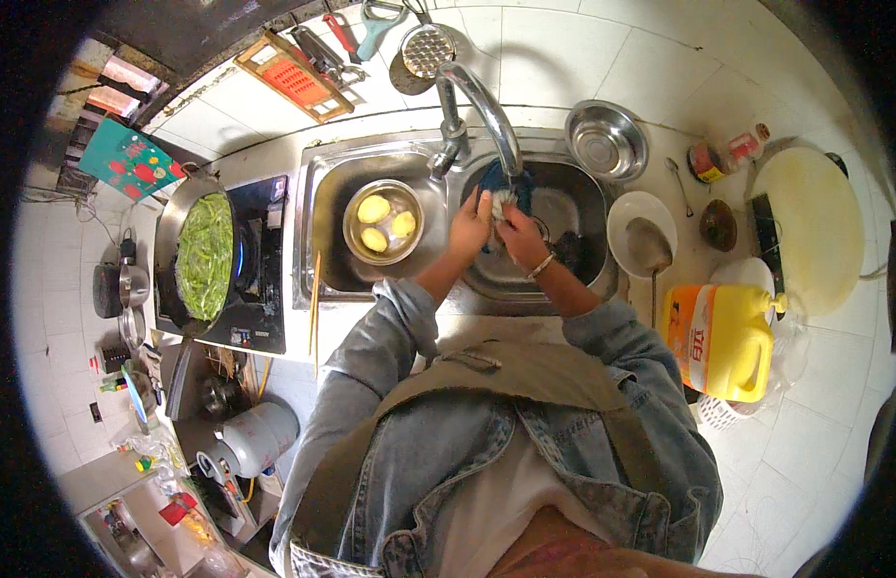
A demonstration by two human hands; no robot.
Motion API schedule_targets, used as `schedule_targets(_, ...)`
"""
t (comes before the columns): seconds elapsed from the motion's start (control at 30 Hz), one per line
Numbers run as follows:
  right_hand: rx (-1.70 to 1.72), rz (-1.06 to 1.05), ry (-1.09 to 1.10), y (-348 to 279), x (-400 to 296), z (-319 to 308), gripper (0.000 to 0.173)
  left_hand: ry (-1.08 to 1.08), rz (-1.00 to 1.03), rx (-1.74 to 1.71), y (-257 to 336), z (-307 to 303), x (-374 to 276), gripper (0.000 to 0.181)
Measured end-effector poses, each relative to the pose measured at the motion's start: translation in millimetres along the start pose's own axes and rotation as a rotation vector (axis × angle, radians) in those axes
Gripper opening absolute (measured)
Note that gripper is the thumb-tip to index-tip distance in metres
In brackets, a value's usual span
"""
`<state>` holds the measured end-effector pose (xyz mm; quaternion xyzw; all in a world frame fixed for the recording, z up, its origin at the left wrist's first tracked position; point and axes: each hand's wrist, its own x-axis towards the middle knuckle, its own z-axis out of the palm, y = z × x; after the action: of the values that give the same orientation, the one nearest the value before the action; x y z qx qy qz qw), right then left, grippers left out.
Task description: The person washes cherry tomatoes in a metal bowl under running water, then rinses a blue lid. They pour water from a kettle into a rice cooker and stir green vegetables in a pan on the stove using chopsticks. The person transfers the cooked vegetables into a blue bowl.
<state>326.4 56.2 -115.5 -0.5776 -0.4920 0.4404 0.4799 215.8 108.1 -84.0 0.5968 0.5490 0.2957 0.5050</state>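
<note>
Under the spout of the chrome tap (489, 115), over the right sink basin (588, 191), my left hand (471, 225) and my right hand (521, 237) meet around a small whitish item (503, 202). My fingers partly cover it, so whether it is cloth or food is unclear. A dark blue cloth or mesh (495, 177) lies behind it in the basin. Dark scraps (569, 246) sit on the basin floor, right of my right hand. In the left basin (328, 195), a steel bowl (384, 261) contains three peeled yellow potatoes (374, 209).
Left of the sink, a wok (170, 217) of green vegetables stands over a lit blue flame on the black gas stove (263, 303). Chopsticks (315, 311) lie at the counter edge. Rightward are a steel basin (607, 141), a white bowl (621, 249) with a ladle (648, 246), and a yellow oil jug (736, 339).
</note>
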Motion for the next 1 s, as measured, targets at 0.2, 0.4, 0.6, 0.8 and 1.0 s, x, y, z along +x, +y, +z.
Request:
schedule_targets(0.2,-0.489,-0.171,0.076,-33,36,-16,0.027,-0.132,0.025,-0.036,-9,3,-3,0.043)
schedule_targets(0.4,-0.647,0.222,-0.001,5,61,-57,0.032,-0.024,0.112,-0.255,-2,12,-10,0.043)
schedule_targets(0.6,-0.385,0.232,0.026,11,5,-30,0.035,0.114,0.173,-0.217,15,9,-3,0.045)
schedule_targets(0.8,-0.090,-0.261,0.056,-26,1,-3,0.039,0.014,-0.256,-0.219,10,3,-3,0.052)
schedule_targets(1.0,-0.542,-0.458,0.392,-21,49,-10,0.027,-0.232,-0.261,-0.026,87,-9,-35,0.054)
